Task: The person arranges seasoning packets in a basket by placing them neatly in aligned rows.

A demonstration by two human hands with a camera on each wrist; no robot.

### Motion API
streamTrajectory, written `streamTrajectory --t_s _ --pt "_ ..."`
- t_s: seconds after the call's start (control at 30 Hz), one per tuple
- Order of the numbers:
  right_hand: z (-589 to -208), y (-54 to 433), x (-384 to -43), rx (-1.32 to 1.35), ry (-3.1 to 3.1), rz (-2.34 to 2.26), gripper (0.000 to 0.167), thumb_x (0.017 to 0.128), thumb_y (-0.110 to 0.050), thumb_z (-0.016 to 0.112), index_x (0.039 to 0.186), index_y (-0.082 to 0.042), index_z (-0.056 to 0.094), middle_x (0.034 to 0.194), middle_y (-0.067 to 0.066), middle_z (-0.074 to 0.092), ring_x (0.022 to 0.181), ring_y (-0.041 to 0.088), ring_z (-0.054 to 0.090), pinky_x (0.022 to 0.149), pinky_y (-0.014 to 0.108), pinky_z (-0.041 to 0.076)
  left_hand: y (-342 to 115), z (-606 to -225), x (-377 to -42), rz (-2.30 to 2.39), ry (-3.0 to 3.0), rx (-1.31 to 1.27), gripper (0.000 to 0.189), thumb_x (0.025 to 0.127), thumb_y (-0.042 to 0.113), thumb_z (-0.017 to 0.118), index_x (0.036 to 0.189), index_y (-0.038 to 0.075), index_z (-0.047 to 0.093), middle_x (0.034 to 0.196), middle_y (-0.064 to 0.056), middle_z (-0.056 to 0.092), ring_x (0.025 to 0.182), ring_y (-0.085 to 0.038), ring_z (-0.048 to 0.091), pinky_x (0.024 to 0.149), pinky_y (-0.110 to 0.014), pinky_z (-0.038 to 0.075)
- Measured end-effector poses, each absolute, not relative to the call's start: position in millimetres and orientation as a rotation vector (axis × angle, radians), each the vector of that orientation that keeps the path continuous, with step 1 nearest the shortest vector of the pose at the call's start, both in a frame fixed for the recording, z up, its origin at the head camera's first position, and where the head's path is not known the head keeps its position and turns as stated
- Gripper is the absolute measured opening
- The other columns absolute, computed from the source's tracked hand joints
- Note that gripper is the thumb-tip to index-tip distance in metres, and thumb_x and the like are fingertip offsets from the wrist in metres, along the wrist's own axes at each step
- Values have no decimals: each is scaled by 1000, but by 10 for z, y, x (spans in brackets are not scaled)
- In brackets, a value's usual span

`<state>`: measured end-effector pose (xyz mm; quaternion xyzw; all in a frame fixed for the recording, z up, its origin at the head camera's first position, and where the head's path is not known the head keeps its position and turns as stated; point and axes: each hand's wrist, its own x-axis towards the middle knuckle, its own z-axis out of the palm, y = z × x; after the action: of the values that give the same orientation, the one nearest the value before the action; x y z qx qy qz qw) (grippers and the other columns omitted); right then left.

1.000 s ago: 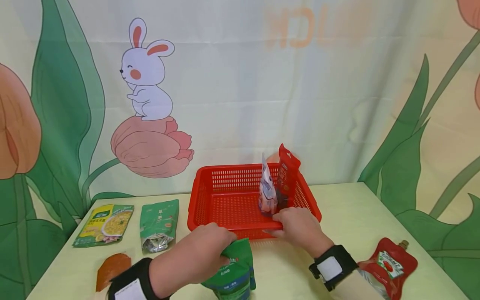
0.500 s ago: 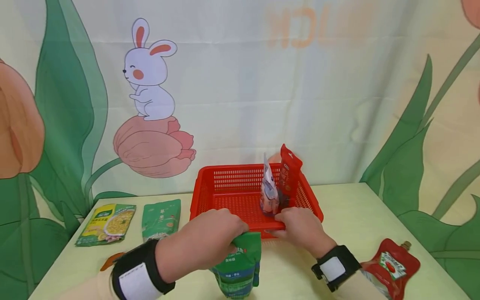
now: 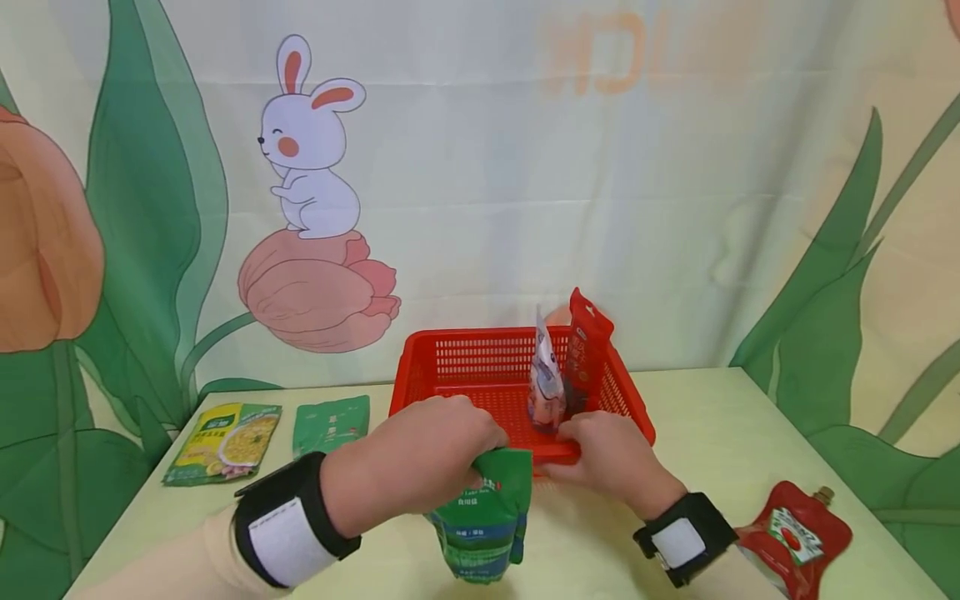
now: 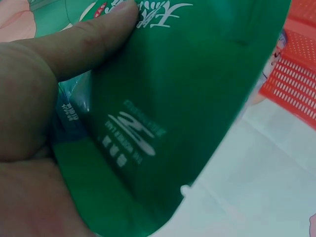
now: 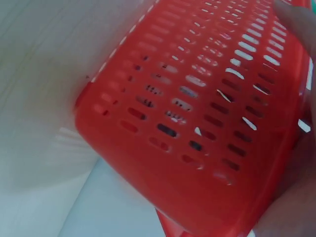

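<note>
Shown in the head view: green pouch suspended from the left hand, on the wearer's side of the red basket and over the table. Left grip: thumb and fingers clamped on the pouch's top, at its left corner; thumb laid against the lettering in the left wrist view. Right grip: right hand clamped on the basket's near rim, toward its right end, close to the pink pouch and red packet standing inside. Step in hand, by inference: holding up of the green pouch with one hand, steadying of the basket with the other. Called for next, in judgement: enough lift for the base to pass above the near rim, with both grips kept firm. Orientation: long axis near vertical, leaning slightly right at the top; base down, top edge up, lettered face toward the wearer. Contact of base with table: uncertain, apparently none. Flat on the table: yellow packet at left, red spout pouch at right.
</note>
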<state>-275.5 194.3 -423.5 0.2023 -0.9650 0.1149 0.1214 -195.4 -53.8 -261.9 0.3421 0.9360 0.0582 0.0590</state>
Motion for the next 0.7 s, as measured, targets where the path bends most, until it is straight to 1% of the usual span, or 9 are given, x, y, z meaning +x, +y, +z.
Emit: streamTrajectory --t_s 0.1,0.17,0.23,0.3,0.4,0.47,0.53,0.6,0.7 --pt "-4226 1942 -2703 649 -2788 406 53 74 -55 87 112 -19 79 96 -10 75 82 3 62 78 24 57 -527 -2595 -1963 185 2845 1039 40 77 23 90 115 16 78 97 2 79 92 -16 73 86 -38 63" --pt "-4239 1940 -2664 709 -2734 475 52 76 -52 87 116 -19 78 104 -9 75 90 5 64 82 26 59 -529 -2580 -1965 184 2852 1040 41 77 23 91 115 17 79 97 3 79 92 -16 73 87 -39 63" --pt "-4252 1932 -2613 764 -2656 582 45 81 -47 85 117 -20 77 109 -9 74 97 6 65 85 28 61 -532 -2566 -1963 194 2855 1038 41 76 23 91 115 18 79 97 3 79 92 -16 73 87 -39 63" --pt "-4269 1916 -2556 808 -2562 736 35 88 -39 81 117 -22 76 111 -11 73 101 7 67 88 29 61 -535 -2549 -1959 195 2858 1038 41 76 23 91 115 18 79 98 4 79 93 -16 73 87 -38 63" --pt "-4295 1867 -2441 885 -2413 1084 25 98 -25 70 122 -20 73 116 -9 75 105 8 70 90 31 61 -535 -2522 -1948 205 2861 1029 41 76 23 91 115 18 79 98 3 79 93 -16 74 87 -38 63" --pt "-4315 1830 -2355 955 -2339 1332 28 102 -19 61 129 -18 69 122 -4 75 109 10 71 93 30 60 -528 -2504 -1941 203 2862 1019 41 76 23 90 115 18 79 97 3 79 93 -17 74 87 -39 63" --pt "-4339 1787 -2269 1021 -2307 1557 34 104 -17 57 137 -16 64 130 1 72 116 12 69 99 28 56 -515 -2491 -1941 198 2859 1021 40 76 23 90 114 17 80 96 3 79 92 -17 74 86 -39 63" --pt "-4362 1738 -2191 1075 -2334 1742 40 104 -22 57 144 -19 58 138 2 68 125 14 66 106 29 52 -502 -2478 -1943 201 2851 1035 38 76 22 90 112 17 80 93 3 79 90 -16 74 83 -38 63" --pt "-4399 1632 -2085 1083 -2452 1977 51 100 -31 65 149 -25 50 145 -2 62 133 17 59 114 38 46 -488 -2466 -1951 203 2838 1085 34 76 21 91 107 17 81 89 4 78 86 -14 73 80 -34 63"
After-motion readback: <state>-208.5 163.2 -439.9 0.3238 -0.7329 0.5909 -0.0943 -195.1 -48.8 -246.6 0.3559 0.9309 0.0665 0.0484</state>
